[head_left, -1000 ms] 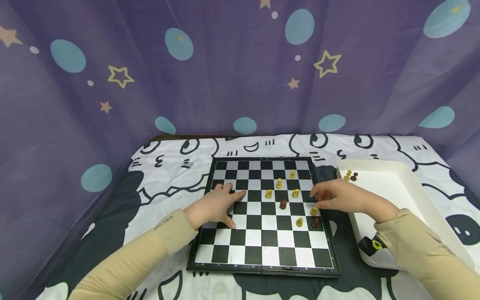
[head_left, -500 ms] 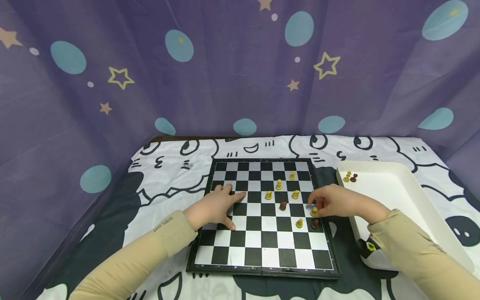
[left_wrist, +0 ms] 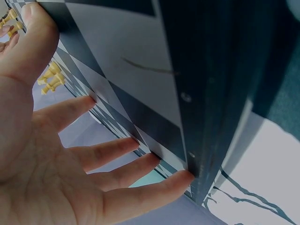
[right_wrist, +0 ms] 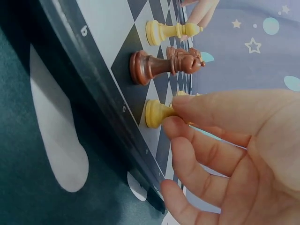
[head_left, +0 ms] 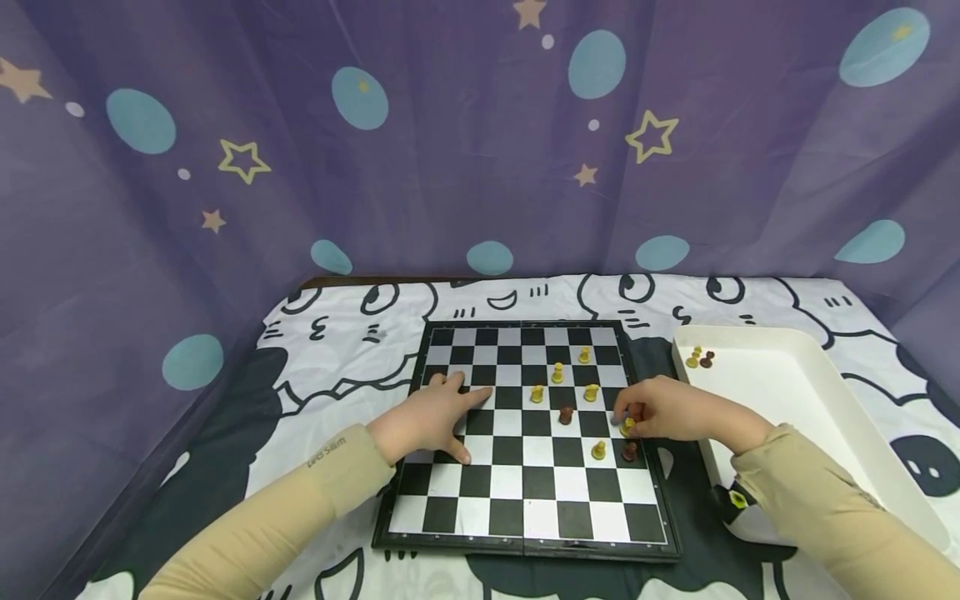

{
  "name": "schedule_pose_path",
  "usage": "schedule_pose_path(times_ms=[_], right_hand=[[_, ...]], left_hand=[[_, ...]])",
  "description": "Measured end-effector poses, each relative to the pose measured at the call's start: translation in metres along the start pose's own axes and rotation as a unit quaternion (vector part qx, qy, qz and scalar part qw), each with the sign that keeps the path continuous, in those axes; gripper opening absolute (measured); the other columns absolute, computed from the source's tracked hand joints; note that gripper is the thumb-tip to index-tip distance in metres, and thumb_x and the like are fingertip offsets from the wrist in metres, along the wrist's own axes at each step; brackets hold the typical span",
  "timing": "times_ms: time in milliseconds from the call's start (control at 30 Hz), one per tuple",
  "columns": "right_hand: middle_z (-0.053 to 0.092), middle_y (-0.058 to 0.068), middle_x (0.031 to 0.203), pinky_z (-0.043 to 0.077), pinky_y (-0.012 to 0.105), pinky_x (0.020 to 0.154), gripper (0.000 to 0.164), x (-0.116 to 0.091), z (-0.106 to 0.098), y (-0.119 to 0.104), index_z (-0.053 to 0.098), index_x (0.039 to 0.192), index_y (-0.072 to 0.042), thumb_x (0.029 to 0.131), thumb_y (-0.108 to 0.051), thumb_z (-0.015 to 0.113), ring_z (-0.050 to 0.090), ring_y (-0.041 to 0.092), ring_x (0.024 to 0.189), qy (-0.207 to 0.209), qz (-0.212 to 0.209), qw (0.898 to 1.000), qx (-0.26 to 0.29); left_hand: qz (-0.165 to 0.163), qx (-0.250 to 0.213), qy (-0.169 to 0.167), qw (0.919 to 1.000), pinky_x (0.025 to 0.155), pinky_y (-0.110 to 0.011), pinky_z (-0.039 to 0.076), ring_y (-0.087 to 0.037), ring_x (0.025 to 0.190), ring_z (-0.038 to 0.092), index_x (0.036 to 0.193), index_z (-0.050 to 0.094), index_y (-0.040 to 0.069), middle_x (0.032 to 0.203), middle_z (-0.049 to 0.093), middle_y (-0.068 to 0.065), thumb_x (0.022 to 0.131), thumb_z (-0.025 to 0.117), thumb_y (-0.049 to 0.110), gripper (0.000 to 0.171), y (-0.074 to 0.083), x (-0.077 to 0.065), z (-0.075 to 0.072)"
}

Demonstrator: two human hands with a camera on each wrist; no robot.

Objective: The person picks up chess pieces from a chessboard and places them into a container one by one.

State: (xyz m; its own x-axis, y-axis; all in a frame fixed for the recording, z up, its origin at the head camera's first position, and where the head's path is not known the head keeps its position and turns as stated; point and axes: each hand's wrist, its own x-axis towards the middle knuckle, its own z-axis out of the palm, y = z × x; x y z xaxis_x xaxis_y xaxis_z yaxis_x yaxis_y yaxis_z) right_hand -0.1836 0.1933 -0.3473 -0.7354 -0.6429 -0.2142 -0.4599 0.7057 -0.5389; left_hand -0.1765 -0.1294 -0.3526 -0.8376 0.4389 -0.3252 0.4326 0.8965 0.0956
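Observation:
A black and white chessboard [head_left: 506, 496] lies on the cloth. At its right edge my right hand [head_left: 675, 408] pinches a yellow chess piece [right_wrist: 153, 114] between thumb and forefinger; the fingers hide its top, and its base is at the board. Beside it stands a brown bishop [right_wrist: 161, 66], then a yellow bishop [right_wrist: 171, 32]. Another brown piece [head_left: 566, 415] and several yellow pieces, one of them a yellow piece [head_left: 557, 373] farther back, stand on the right half. My left hand [head_left: 429, 418] rests with spread fingers on the board's left side, holding nothing.
Right of the board is a white tray [head_left: 780, 358] with a few yellow and brown pieces [head_left: 693, 358] at its far left corner. A black and yellow item [head_left: 735, 500] is partly hidden by my right sleeve. A purple curtain [head_left: 450, 192] hangs behind.
My right hand has come slightly left and down, its fingers and thumb closing on the yellow piece at the right edge. The left hand stays in place on the board.

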Motion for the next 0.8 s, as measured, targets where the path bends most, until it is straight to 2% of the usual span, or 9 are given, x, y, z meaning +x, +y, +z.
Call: schedule_pose_path(times_ms=[500,800], right_hand=[[0.06,-0.009,0.071,0.043,0.023,0.056,0.008,0.0005,0.0004,0.0033,0.068,0.086,-0.014,0.084,-0.006,0.067,0.049,0.005,0.063,0.006,-0.022,1.0,0.004],[0.06,-0.009,0.071,0.042,0.023,0.055,0.007,0.001,-0.0081,0.0001,0.068,0.085,-0.012,0.083,-0.005,0.067,0.048,0.005,0.062,0.042,-0.027,0.999,-0.017]], left_hand=[[0.004,0.008,-0.001,1.0,0.089,-0.049,0.047,-0.038,0.117,0.043,0.146,0.039,0.023,0.133,0.043,-0.019,0.062,0.083,0.046,0.097,-0.0002,0.0011,0.0007],[0.003,0.007,0.003,1.0,0.089,-0.048,0.047,-0.038,0.116,0.044,0.145,0.041,0.023,0.131,0.045,-0.019,0.062,0.084,0.046,0.097,-0.0006,0.0009,0.0007]])
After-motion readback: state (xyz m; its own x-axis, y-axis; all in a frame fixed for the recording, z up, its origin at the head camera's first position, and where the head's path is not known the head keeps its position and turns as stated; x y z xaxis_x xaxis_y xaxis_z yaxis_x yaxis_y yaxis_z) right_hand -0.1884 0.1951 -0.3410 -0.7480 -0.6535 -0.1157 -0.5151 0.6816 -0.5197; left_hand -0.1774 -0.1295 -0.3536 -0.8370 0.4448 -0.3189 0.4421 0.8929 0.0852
